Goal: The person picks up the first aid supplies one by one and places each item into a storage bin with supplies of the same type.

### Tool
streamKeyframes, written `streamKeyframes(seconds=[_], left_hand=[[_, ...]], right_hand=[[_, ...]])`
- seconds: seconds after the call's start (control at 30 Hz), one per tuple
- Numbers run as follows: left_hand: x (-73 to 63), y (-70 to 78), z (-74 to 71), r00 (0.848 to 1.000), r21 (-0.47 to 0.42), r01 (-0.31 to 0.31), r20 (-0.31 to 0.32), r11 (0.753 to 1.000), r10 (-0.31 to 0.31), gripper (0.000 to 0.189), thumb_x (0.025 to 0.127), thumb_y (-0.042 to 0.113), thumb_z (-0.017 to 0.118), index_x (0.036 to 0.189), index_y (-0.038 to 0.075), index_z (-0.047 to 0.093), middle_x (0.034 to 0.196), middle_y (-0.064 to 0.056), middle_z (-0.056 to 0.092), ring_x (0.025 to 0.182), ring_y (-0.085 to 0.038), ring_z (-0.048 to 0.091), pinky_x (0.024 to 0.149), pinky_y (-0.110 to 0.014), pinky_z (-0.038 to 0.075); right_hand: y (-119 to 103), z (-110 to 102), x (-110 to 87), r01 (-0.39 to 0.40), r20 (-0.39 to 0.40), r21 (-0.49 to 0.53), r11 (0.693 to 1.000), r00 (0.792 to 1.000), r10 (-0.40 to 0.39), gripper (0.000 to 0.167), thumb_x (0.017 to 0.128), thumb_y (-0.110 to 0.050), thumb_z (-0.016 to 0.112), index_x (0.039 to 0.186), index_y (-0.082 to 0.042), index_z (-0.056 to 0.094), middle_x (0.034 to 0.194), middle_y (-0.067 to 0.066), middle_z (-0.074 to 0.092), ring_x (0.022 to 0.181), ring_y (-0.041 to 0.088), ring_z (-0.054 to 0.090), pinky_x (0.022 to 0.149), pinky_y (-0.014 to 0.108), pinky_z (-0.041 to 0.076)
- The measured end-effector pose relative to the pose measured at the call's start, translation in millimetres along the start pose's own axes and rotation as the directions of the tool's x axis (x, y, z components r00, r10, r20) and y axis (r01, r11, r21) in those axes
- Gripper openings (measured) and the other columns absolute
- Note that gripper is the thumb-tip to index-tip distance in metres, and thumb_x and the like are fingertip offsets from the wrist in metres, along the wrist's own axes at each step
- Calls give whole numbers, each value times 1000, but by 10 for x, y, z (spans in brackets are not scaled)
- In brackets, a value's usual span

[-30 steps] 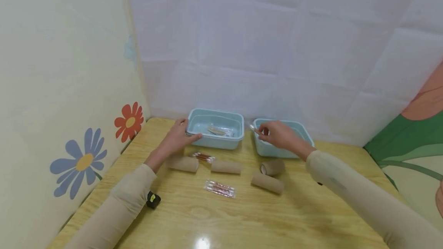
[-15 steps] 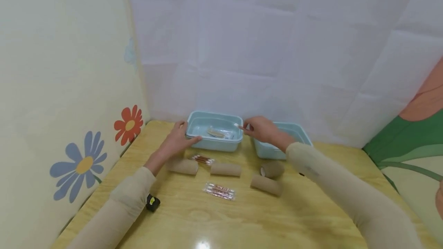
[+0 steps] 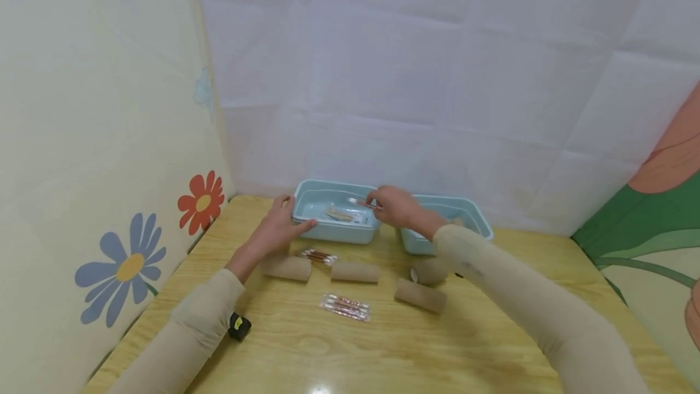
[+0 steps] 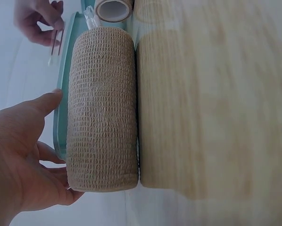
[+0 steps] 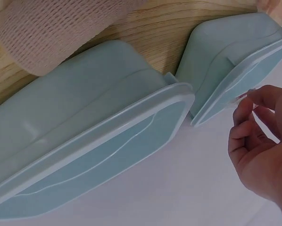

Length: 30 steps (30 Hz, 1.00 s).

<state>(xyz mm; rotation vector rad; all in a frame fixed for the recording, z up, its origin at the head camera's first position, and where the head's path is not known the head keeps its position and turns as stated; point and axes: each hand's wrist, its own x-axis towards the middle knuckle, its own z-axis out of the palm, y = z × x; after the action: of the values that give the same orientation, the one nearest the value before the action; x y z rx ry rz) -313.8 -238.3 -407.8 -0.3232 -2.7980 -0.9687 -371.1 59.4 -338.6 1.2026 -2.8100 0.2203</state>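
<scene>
My left hand point(image 3: 274, 224) grips the left end of a light blue plastic bin point(image 3: 339, 233), thumb over the front rim. Inside that bin lie clear packets of pale-stick cotton swabs point(image 3: 340, 214). Over its right end my right hand point(image 3: 398, 205) pinches a packet of red-brown cotton swabs point(image 3: 358, 202), white tips pointing left. In the left wrist view, a tan crinkled bandage roll point(image 4: 102, 108) partly hides the bin and my left fingers. The right wrist view shows my right thumb and fingertips together; the packet is mostly hidden there.
A second blue bin point(image 3: 465, 207) stands at the right, partly behind my right forearm, with something tan inside. Several bandage rolls point(image 3: 354, 272) lie in front of the bins. Two red-brown swab packets point(image 3: 346, 307) rest on the wooden table point(image 3: 350, 357). A white sheet hangs behind.
My right hand has moved left with the swab packet, from above the right bin to above the left bin. The left hand keeps its grip on the left bin.
</scene>
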Motion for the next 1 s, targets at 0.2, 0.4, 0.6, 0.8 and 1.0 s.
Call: streamKeyframes(seconds=[0.2,0.4,0.6,0.8,1.0], left_hand=[[2,-9,-12,1000,3,0,-9,1000,0,95,97,47,67,155,-14,22,155,-36,21,136,-53,35,108,-64,32],[-17,3,-21,1000,0,27,2,1000,-27,96,98,48,66,156,-12,20,157,-34,21,137,-52,35,109,-63,32],[-13,-6,-20,999,10,43,7,999,-43,98,98,54,63,157,-10,19,157,-32,22,137,-52,36,109,-62,32],[8,5,-45,1000,28,28,6,999,-28,97,98,54,64,157,-10,21,156,-33,25,134,-51,39,107,-62,35],[14,34,-74,1000,26,20,9,999,-20,98,97,53,65,156,-11,20,155,-34,26,134,-52,39,107,-63,35]], right_hand=[[-33,22,79,51,-20,-5,999,999,-51,17,97,-9,69,112,-4,74,98,6,68,90,22,63,79,37,52],[-53,76,148,101,-11,-10,995,995,-101,16,96,-9,70,109,-2,75,101,10,70,93,24,64,82,37,52],[-113,88,164,112,-4,45,993,994,-112,24,96,-10,72,117,3,71,105,15,71,98,30,66,85,39,52],[-233,28,138,44,-10,147,988,999,-43,34,98,-10,70,128,2,64,104,14,68,95,29,65,82,39,52],[-358,-63,98,4,-8,203,979,1000,-3,38,99,-15,70,134,-3,59,100,7,68,86,19,65,77,36,53]])
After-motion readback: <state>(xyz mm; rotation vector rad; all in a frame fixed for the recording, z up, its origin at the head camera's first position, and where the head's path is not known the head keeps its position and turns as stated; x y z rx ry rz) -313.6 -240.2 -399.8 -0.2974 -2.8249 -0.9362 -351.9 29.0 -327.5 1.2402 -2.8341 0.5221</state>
